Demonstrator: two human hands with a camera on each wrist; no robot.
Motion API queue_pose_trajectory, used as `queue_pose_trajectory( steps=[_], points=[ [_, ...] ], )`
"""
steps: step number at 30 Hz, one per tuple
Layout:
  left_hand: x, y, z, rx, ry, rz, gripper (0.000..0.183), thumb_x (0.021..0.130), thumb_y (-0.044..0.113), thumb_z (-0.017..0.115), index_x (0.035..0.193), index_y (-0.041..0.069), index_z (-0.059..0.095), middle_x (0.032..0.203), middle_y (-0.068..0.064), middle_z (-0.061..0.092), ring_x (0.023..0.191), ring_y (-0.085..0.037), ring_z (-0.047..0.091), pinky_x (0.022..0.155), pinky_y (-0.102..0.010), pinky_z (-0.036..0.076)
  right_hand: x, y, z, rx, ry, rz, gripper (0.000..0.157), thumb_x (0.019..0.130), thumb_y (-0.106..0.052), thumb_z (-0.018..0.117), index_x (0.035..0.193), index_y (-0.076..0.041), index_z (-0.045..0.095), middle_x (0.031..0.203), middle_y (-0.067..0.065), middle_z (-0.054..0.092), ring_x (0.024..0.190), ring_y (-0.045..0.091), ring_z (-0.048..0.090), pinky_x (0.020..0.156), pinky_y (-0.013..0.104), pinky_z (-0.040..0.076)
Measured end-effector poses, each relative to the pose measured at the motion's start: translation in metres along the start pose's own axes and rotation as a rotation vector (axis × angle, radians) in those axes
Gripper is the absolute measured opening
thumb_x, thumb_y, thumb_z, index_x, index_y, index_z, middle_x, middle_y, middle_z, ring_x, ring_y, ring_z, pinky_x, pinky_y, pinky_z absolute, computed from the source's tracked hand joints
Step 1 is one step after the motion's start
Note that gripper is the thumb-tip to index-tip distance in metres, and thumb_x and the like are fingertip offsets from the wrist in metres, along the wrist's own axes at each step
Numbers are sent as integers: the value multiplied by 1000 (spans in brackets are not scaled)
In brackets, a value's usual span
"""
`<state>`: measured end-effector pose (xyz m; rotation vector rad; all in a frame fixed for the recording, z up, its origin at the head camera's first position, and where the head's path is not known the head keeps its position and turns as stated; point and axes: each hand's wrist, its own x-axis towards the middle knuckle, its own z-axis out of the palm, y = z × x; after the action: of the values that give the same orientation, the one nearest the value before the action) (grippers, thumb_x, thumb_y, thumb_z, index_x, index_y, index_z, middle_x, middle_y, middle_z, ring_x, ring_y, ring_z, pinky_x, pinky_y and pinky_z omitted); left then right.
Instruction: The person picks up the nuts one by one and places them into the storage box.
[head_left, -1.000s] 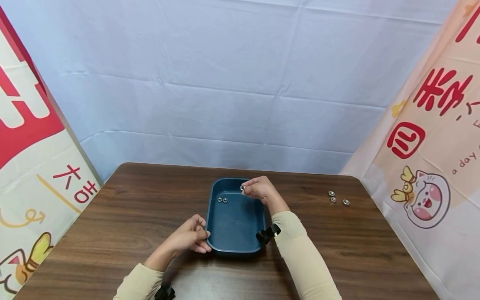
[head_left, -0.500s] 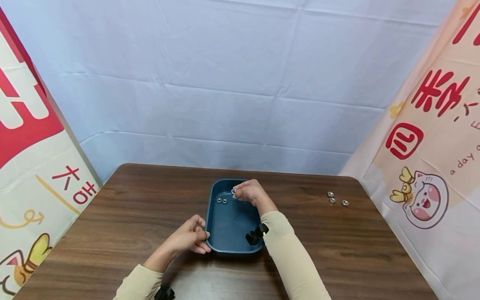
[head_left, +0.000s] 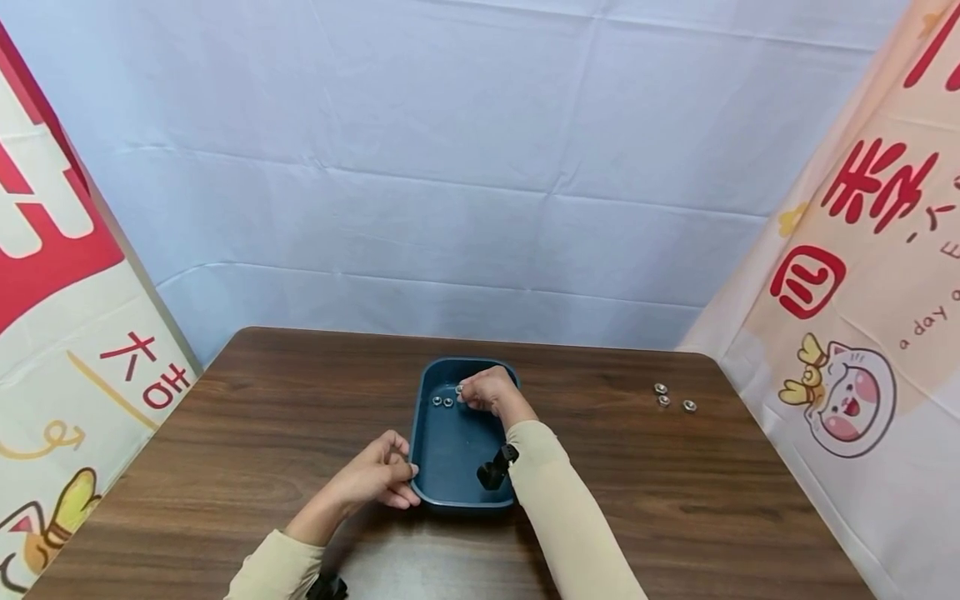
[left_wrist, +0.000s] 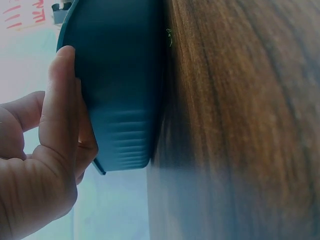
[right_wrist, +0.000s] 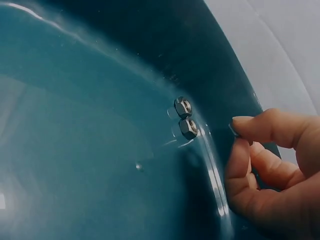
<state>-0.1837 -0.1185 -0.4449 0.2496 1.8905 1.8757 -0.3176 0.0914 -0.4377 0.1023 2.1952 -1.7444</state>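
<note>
A blue rectangular tray [head_left: 459,462] lies on the table, with two metal hex nuts [right_wrist: 186,118] side by side on its floor near the far left. My left hand [head_left: 378,472] holds the tray's near left corner; in the left wrist view its thumb [left_wrist: 60,100] lies against the rim and other fingers touch the wall. Over the far part of the tray, my right hand [head_left: 489,392] pinches another hex nut [head_left: 460,389] between thumb and fingertip. Only a sliver of that nut shows in the right wrist view, the fingers covering the rest.
On the wooden table [head_left: 300,400], three more hex nuts [head_left: 663,401] lie to the right of the tray. A pale cloth [head_left: 450,167] hangs behind the table. Printed cloths [head_left: 847,333] hang at both sides.
With the pinched nut, my right hand has moved left and slightly down, closer to the two nuts in the tray. My left hand has stayed at the corner.
</note>
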Motion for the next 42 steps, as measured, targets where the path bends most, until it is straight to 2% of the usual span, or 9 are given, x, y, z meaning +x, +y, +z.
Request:
queue_pose_trajectory(
  steps=[8, 15, 19, 26, 30, 34, 37, 40, 42],
  points=[
    [1, 2, 2, -1, 0, -4, 27, 88, 0, 52, 102, -2, 28, 72, -16, 57, 60, -23, 66, 51, -29, 55, 2, 0, -1, -60, 29, 23, 18, 76, 6, 69, 94, 5, 69, 67, 7, 58, 53, 16, 50, 52, 28, 46],
    [1, 4, 3, 1, -2, 8, 28, 89, 0, 52, 103, -2, 28, 72, -15, 57, 60, -23, 65, 51, -29, 55, 5, 0, 0, -182, 83, 81, 5, 74, 10, 66, 76, 6, 68, 64, 11, 60, 52, 19, 57, 58, 32, 55],
    [1, 4, 3, 0, -2, 7, 28, 90, 0, 52, 104, -2, 28, 72, -15, 57, 60, -23, 65, 50, -29, 54, 6, 0, 1, -217, 105, 107, 8, 74, 10, 64, 70, 4, 64, 65, 13, 57, 54, 22, 60, 59, 34, 56],
    [3, -1, 4, -13, -9, 9, 26, 89, -2, 51, 101, -1, 28, 71, -15, 56, 60, -24, 66, 51, -29, 54, 0, 3, 0, -222, 89, 101, 4, 77, 8, 62, 74, 5, 63, 66, 13, 55, 57, 23, 61, 63, 35, 56],
    [2, -1, 5, -11, -3, 5, 26, 89, -2, 51, 102, -2, 28, 70, -15, 56, 60, -24, 65, 50, -29, 54, -3, -1, -3, -268, 56, 74, 13, 80, 4, 61, 69, 0, 60, 61, 10, 53, 56, 22, 60, 60, 35, 55],
    [0, 1, 5, -2, 1, 5, 27, 88, -1, 51, 103, -3, 28, 71, -15, 56, 60, -23, 65, 51, -29, 54, -11, -14, -7, -493, -32, -39, 23, 85, -4, 63, 63, -5, 54, 59, 12, 54, 59, 26, 59, 55, 36, 52],
    [-2, 3, 5, 4, 3, 5, 27, 89, -1, 51, 103, -3, 28, 71, -15, 56, 60, -23, 65, 51, -29, 54, -19, -27, -8, -773, -132, -155, 10, 87, -11, 65, 84, -2, 64, 82, 14, 62, 76, 28, 60, 61, 36, 50],
    [-2, 3, 4, 10, 10, 1, 26, 89, -1, 50, 103, -3, 28, 72, -15, 56, 59, -23, 65, 51, -29, 54, -27, -37, -7, -1013, -227, -229, 32, 87, -15, 66, 116, -1, 60, 112, 13, 59, 99, 27, 56, 76, 37, 50],
    [-3, 3, 4, 13, 15, -2, 26, 90, -1, 51, 103, -3, 28, 72, -15, 56, 59, -23, 65, 50, -29, 54, -32, -41, -6, -1109, -264, -241, 46, 87, -16, 66, 129, -3, 52, 127, 12, 53, 112, 28, 52, 85, 39, 48]
  ],
)
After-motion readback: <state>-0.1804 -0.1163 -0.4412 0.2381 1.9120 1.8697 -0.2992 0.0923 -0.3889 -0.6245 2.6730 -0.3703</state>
